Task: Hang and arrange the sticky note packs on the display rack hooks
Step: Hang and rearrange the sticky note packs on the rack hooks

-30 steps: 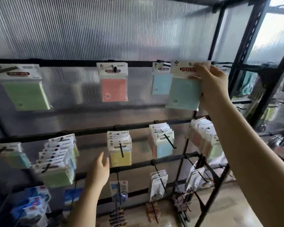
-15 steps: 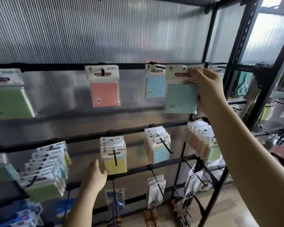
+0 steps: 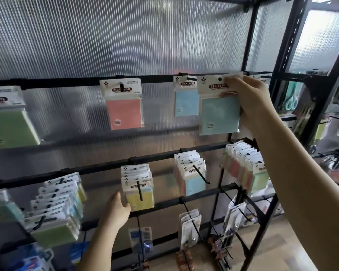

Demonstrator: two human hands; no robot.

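My right hand (image 3: 250, 98) grips a pale blue sticky note pack (image 3: 219, 114) by its right edge and white header, holding it up at the top black rail (image 3: 67, 83) of the display rack. Just behind and left of it hangs another blue pack (image 3: 185, 100) on a hook. A pink pack (image 3: 123, 112) hangs on the middle top hook, and a green pack (image 3: 8, 126) at far left. My left hand (image 3: 115, 210) reaches toward the stack of yellow packs (image 3: 139, 192) on the second row, fingers relaxed and touching its left edge.
More stacks of packs hang on the second row: blue-fronted (image 3: 192, 177), mixed pink and green (image 3: 247, 169), green (image 3: 53, 212). Lower hooks carry other carded goods (image 3: 190, 227). Black rack uprights (image 3: 317, 98) stand at right, with scissors (image 3: 291, 100) hanging behind. A ribbed translucent panel backs the rack.
The view has drifted, sliding the rack left in frame. My right hand still holds the blue pack at the top rail. My left hand has moved right, up to the yellow stack.
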